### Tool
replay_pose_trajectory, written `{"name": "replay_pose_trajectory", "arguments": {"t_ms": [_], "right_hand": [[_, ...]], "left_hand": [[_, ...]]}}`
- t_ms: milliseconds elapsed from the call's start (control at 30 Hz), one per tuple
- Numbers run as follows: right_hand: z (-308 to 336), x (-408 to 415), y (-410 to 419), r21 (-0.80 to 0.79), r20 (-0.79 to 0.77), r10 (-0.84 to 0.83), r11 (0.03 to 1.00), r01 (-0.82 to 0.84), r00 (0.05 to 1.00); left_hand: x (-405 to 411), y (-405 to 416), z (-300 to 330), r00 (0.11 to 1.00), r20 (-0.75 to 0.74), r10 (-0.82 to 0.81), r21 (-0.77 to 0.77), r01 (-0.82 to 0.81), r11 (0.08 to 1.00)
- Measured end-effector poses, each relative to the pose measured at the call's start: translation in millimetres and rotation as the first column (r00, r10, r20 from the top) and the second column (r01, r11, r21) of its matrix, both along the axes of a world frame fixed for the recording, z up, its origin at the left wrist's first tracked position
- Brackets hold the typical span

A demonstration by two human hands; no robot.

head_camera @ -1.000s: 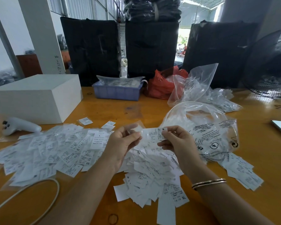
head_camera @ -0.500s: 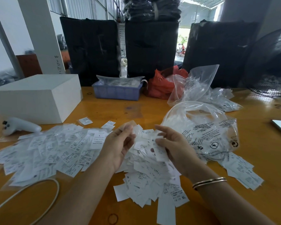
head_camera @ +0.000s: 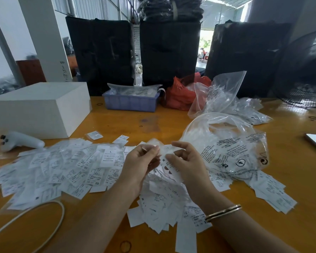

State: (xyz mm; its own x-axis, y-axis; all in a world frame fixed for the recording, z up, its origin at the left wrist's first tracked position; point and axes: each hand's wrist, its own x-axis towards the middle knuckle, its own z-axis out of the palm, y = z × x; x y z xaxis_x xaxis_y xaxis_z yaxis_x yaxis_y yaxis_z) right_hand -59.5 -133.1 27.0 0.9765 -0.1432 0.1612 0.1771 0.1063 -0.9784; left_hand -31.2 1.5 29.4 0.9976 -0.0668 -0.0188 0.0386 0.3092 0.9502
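My left hand (head_camera: pixel 139 165) pinches a small clear plastic sleeve (head_camera: pixel 155 145) between thumb and fingertips. Close to its right, my right hand (head_camera: pixel 189 161), with a bangle on the wrist, holds a white printed label (head_camera: pixel 169 168) marked M, its top edge at the sleeve. Both hands hover over a heap of loose white labels (head_camera: pixel 162 199) on the orange table (head_camera: pixel 290 179). A spread of labels in clear sleeves (head_camera: pixel 62 167) lies to the left. A large clear printed bag (head_camera: pixel 226 148) lies just right of my right hand.
A white box (head_camera: pixel 40 106) and a white controller (head_camera: pixel 20 141) sit at the left, a white cable (head_camera: pixel 49 218) near the front. A blue tray (head_camera: pixel 130 103), a red bag (head_camera: pixel 179 95) and more clear bags (head_camera: pixel 244 110) stand behind. Black bundles (head_camera: pixel 170 52) and a fan (head_camera: pixel 306 73) back the table.
Earlier both hands held one label stretched between them. My right hand dipped toward the heap, and now the hands have come together with a clear sleeve in my left hand's fingers.
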Motion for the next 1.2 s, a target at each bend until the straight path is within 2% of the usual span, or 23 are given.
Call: {"name": "replay_pose_trajectory", "arguments": {"t_ms": [267, 500, 700, 1000, 1200], "right_hand": [[1, 3, -6, -0.005, 0.075, -0.162, 0.987, 0.162, 0.984], [1, 2, -3, -0.229, 0.11, -0.097, 0.966, 0.12, 0.989], [5, 0, -9, 0.014, -0.093, 0.039, 0.999, -0.038, 0.995], [14, 0, -20, -0.156, -0.09, 0.047, 0.986, -0.06, 0.995], [18, -1, -27, -0.09, -0.114, 0.083, 0.992, -0.094, 0.99]], "left_hand": [[-1, -1, 2, 0.992, -0.018, -0.129, -0.039, 0.128, 0.991], [1, -2, 0, 0.994, -0.019, -0.107, 0.006, 0.107, 0.994], [4, 2, 4, 1.0, 0.031, 0.007, -0.074, -0.005, 0.997], [2, 3, 6, 1.0, 0.01, -0.009, -0.055, 0.009, 0.998], [1, 4, 7, 0.999, 0.038, 0.004, -0.049, -0.002, 0.999]]}}
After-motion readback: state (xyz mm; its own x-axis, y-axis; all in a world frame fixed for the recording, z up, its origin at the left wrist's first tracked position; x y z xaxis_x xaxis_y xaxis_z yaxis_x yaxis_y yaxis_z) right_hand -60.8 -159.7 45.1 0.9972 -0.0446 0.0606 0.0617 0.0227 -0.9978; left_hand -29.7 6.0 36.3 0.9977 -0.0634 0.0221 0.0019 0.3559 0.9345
